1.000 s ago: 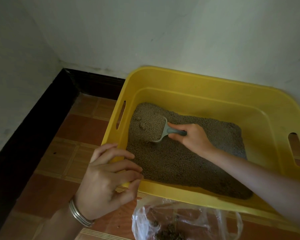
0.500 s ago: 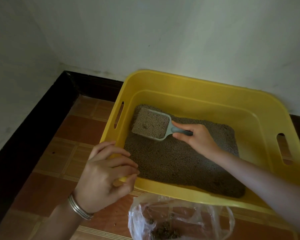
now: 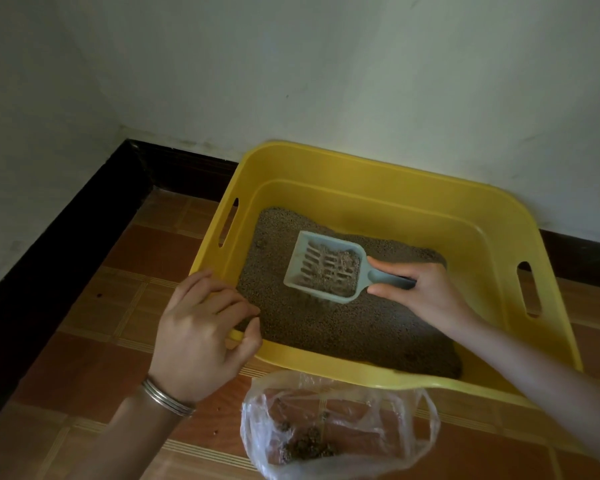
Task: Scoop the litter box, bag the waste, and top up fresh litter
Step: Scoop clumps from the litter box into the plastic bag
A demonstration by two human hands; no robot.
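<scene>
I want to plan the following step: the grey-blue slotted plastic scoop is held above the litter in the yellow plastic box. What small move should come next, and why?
Probably carry the grey-blue slotted plastic scoop level towards the clear plastic bag on the floor. The right hand holds it above the litter; its slots look mostly clear, with clumps left near the handle.

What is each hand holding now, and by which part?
The right hand grips the grey-blue slotted plastic scoop by its handle. The left hand, loosely curled at a corner of the yellow plastic litter box, holds nothing.
</scene>
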